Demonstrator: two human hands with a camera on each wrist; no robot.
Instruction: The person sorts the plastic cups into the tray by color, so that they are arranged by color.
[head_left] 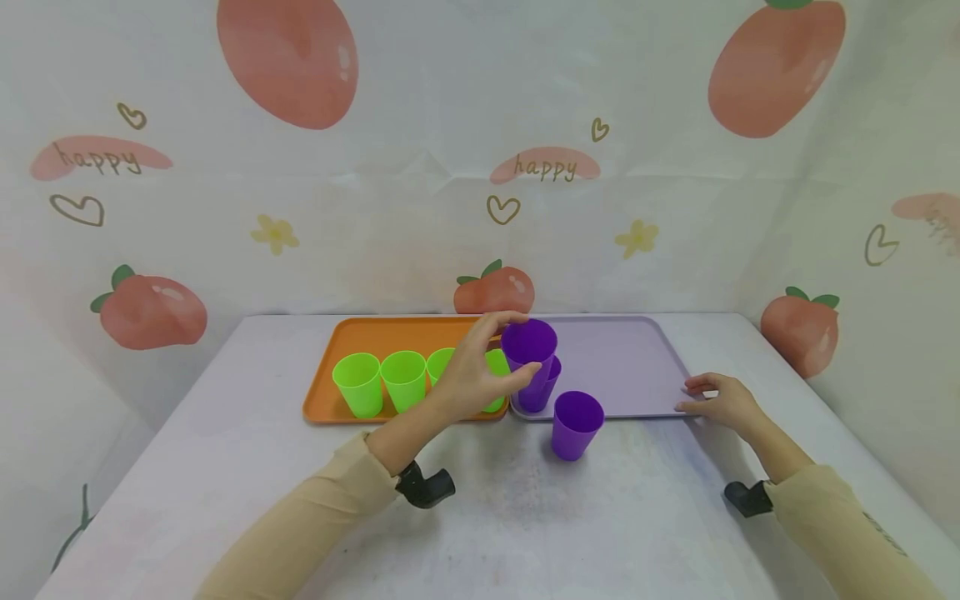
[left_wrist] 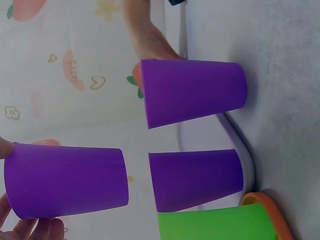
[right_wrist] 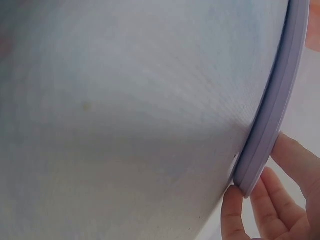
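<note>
My left hand (head_left: 476, 371) holds a purple cup (head_left: 529, 343) by its upper part, thumb and fingers on opposite sides. In the left wrist view this held cup (left_wrist: 67, 181) is raised, apart from the other cups. Just behind and below it, a second purple cup (head_left: 545, 390) stands in the lavender tray (head_left: 615, 367) at its front left corner. A third purple cup (head_left: 576, 427) stands on the table in front of that tray. At the tray's front right corner, my right hand (head_left: 722, 402) grips the rim (right_wrist: 270, 115) between thumb and fingers.
An orange tray (head_left: 397, 333) adjoins the lavender tray on the left. Several green cups (head_left: 358, 385) stand in a row in it, partly hidden by my left hand. The white table (head_left: 487, 533) reaches back to a printed curtain (head_left: 420, 175).
</note>
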